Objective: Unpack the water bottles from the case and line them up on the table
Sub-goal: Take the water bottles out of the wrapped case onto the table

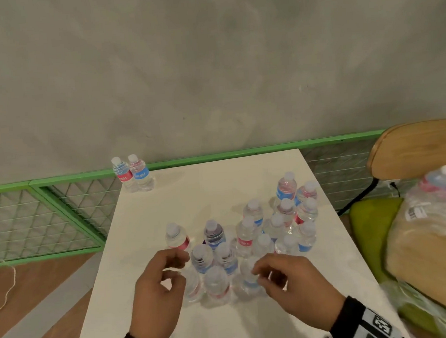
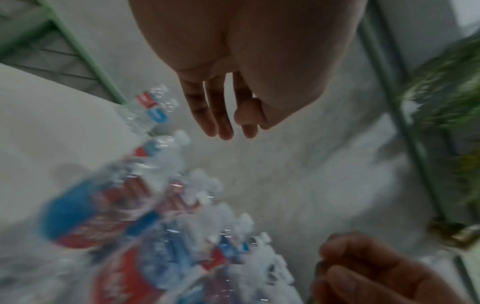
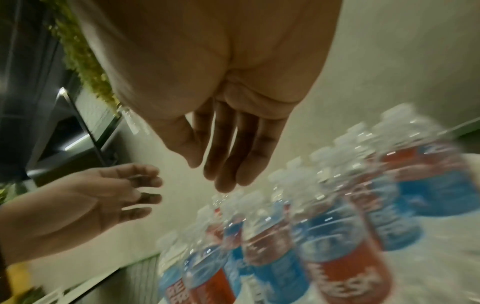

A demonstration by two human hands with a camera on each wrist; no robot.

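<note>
A cluster of small water bottles (image 1: pixel 247 235) stands upright on the white desk (image 1: pixel 212 185), white-capped, with red or blue label bands. Two more bottles (image 1: pixel 133 173) stand touching at the desk's far left corner; their lettering is too blurred to read surely. In the right wrist view a near red label (image 3: pixel 348 281) reads partly "ESH". The left hand (image 1: pixel 156 292) and the right hand (image 1: pixel 290 283) hover over the nearest bottles, each grip loose and holding nothing, fingers relaxed. To the right, the plastic-wrapped case (image 1: pixel 435 206) lies on a chair (image 1: pixel 413 147) with a green cushion (image 1: pixel 371 227).
</note>
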